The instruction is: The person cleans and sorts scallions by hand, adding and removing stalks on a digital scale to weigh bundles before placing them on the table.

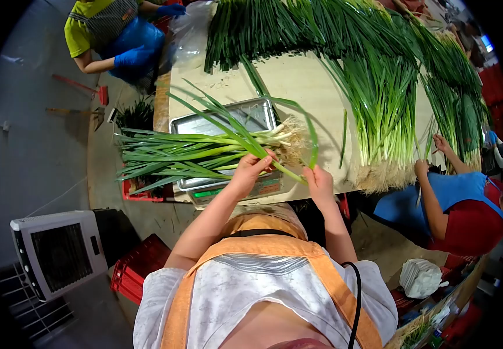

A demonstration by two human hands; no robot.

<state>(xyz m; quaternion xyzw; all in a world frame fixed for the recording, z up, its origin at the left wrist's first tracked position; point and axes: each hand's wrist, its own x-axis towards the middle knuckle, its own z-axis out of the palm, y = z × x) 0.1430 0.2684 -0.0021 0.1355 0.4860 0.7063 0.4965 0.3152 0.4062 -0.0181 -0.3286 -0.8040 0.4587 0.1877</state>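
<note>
Your left hand (252, 173) has its grip closed on a stalk (289, 172), steadying it; your right hand (320, 181) pinches a leaf (313, 142), apparently for tension. Bunched roots (291, 144) face one way.

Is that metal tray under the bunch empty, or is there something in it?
Not empty: a bunch of green onions lies across the metal tray, roots to the right, leaves hanging past its left edge.
</note>
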